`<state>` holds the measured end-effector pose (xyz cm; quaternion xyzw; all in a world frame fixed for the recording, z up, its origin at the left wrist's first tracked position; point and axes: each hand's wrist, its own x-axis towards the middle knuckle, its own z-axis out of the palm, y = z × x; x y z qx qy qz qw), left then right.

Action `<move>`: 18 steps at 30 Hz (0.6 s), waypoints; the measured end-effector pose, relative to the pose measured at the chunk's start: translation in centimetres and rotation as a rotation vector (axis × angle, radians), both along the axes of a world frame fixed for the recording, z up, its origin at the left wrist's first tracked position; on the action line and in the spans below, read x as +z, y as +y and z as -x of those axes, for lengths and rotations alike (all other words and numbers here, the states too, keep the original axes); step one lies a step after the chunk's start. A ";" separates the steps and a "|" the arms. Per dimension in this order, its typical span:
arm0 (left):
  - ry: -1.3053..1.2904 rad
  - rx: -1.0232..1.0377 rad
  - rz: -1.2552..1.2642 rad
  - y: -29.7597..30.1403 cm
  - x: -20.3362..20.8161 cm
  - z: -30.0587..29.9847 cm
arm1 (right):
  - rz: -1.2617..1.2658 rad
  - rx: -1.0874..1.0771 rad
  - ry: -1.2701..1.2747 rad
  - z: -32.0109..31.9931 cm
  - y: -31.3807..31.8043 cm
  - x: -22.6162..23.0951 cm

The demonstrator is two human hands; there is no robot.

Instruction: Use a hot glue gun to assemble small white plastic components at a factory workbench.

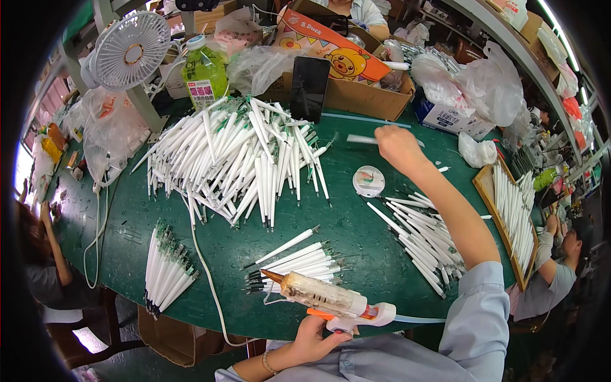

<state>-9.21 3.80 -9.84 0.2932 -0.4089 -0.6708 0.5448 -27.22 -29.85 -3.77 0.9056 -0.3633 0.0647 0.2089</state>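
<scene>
My left hand (pixel 313 344) is closed round the handle of a hot glue gun (pixel 326 295), low at the table's front edge. Its brown nozzle points left, above a small bunch of white pen-like sticks (pixel 304 256), and a bluish glue stick (pixel 417 319) comes out of its rear. Out over the far right of the table, my right hand (pixel 398 148) is closed on a slim white stick (pixel 361 139), slightly blurred. Just below that hand sits a small round white dish (pixel 368 181) with a little something inside.
A large heap of white sticks with green ends (pixel 223 159) covers the left centre. Smaller bunches lie front left (pixel 167 270) and right (pixel 423 242). A wooden tray (pixel 482 191) of sticks, a phone (pixel 309 89), a green bottle (pixel 205 67) and a fan (pixel 130 51) surround them. Other people sit around.
</scene>
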 end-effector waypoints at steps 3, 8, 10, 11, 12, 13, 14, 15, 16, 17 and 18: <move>-0.086 -0.008 0.004 0.1 -0.2 -0.1 | -0.155 -0.125 -0.344 0.3 1.5 1.0; -0.126 -0.043 0.031 -0.2 -0.5 -0.2 | -0.761 -0.163 -1.021 0.1 5.0 0.4; -0.135 -0.039 0.036 -0.1 -0.7 -0.1 | -0.745 -0.157 -1.002 0.2 5.5 0.1; -0.135 -0.010 0.040 -0.1 -0.7 0.0 | -0.744 -0.154 -1.002 0.2 5.8 -0.1; -0.135 0.019 0.044 0.0 -0.7 0.0 | -0.726 -0.134 -1.009 0.2 6.0 -0.4; -0.136 0.022 0.046 0.1 -0.8 0.0 | -0.709 -0.113 -1.015 0.1 6.1 -0.7; -0.149 0.022 0.034 0.1 -0.8 0.0 | -0.709 -0.108 -1.015 0.0 6.1 -0.8; -0.161 0.023 0.023 0.1 -0.8 0.0 | -0.694 -0.101 -1.012 -0.1 6.1 -0.8; -0.160 0.023 0.025 0.1 -0.8 0.0 | -0.678 -0.097 -1.008 -0.1 6.2 -0.9; -0.157 0.009 0.017 0.1 -0.8 0.0 | -0.676 -0.096 -1.007 -0.1 6.1 -1.0; -0.153 -0.005 0.010 0.1 -0.7 -0.1 | -0.657 -0.104 -0.993 0.0 6.0 -1.1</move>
